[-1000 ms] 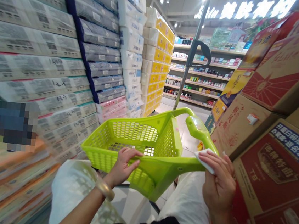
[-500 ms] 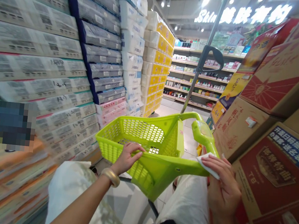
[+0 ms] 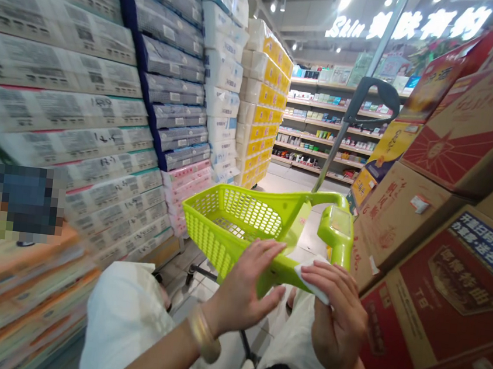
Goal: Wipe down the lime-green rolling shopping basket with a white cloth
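Note:
A lime-green shopping trolley basket (image 3: pixel 212 236) with perforated walls stands in front of my knees, its inside bare. My left hand (image 3: pixel 247 281), with a gold bangle at the wrist, is at the basket's near side. Its fingers are stretched out and the thumb stands apart; whether the fingertips touch the rim, I cannot tell. On the near arm of the trolley's handle (image 3: pixel 342 241), my right hand (image 3: pixel 339 311) presses a folded white cloth or tissue (image 3: pixel 313 279). The fingers lie over it, and part of it is hidden beneath them.
Stacked packs (image 3: pixel 60 109) rise on my left, with yellow-and-white tissue packs (image 3: pixel 262 116) further along. Cardboard cartons (image 3: pixel 442 287) are piled close on the right. A grey pole with a loop grip (image 3: pixel 372 101) rises behind the trolley. Shelves of small goods (image 3: pixel 324 119) stand at the back.
My left hand has lifted from the basket rim and moved right towards the handle. My right hand has slid left along the handle arm with the white cloth. The basket has shifted slightly right.

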Tool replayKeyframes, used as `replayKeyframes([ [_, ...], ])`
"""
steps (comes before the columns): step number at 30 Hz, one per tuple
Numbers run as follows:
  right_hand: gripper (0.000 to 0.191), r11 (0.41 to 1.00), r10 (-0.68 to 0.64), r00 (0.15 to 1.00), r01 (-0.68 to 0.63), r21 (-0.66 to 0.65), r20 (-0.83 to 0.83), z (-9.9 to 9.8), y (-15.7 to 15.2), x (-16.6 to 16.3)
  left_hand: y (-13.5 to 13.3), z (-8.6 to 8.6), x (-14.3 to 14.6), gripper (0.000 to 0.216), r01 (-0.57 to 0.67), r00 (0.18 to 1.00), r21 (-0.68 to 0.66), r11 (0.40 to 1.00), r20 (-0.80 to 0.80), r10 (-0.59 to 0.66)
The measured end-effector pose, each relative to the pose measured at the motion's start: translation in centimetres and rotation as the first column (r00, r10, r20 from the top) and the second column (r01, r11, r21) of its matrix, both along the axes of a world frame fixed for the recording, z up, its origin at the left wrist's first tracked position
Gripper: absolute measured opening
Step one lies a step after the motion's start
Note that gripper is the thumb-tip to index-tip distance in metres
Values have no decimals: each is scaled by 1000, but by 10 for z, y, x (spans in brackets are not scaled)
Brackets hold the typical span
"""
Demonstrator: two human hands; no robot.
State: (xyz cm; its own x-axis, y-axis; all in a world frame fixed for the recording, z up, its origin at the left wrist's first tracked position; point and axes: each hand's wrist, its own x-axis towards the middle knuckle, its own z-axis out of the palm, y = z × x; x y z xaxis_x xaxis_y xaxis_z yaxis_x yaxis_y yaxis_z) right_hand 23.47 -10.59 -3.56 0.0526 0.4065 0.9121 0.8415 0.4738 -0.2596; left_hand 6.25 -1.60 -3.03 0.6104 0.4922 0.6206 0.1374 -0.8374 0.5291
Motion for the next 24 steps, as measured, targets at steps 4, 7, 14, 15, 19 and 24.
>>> replayKeyframes([
  [4,32,996,80,994,-76,-54,74,3,0,-9,-25,5,13,67,83,996,15,996,29,-84],
  [7,31,997,66,994,-63,-41,82,4,3,0,-25,-1,14,63,32,997,-11,999,65,-31],
  [14,33,999,-28,1000,28,-29,-5,-1,9,5,-17,-9,12,64,-87,989,-55,995,114,92],
  [15,35,999,9,999,-7,-50,33,-2,9,2,-16,-10,13,63,-101,987,-42,994,124,105],
  [19,39,997,38,994,-31,-71,98,-2,13,-2,-11,-13,12,55,-159,979,-12,987,130,159],
  [24,41,997,-41,999,43,-66,24,2,17,-6,-5,-11,7,40,-165,978,-27,986,124,167],
])
